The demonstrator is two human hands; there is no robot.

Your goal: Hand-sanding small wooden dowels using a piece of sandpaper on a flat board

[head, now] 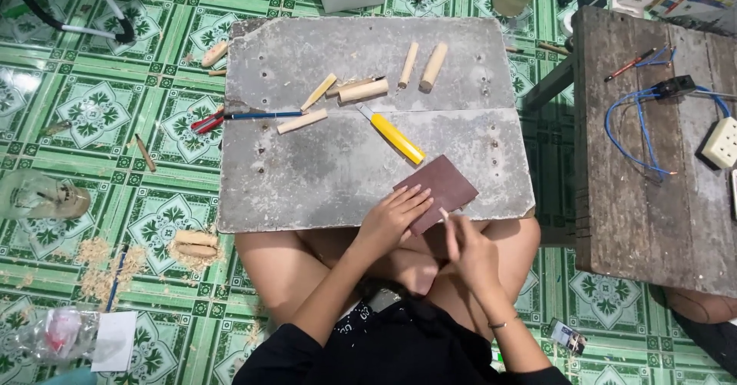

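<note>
A dark reddish-brown sheet of sandpaper (444, 183) lies at the near right corner of a grey board (322, 178) resting on my lap. My left hand (391, 218) presses flat on the sheet's near left edge. My right hand (467, 245) pinches a small pale wooden piece (444, 214) against the sheet's near edge. A yellow utility knife (395, 137) lies just beyond the sandpaper.
Several wooden dowels (364, 90) and flat sticks (302, 121) lie across the board, with a blue-and-red pencil (253, 115) at its left. Wood shavings (107, 262) and a jar (42, 197) are on the green tiled floor. At the right stands a wooden table (652, 224) with blue wire (641, 135).
</note>
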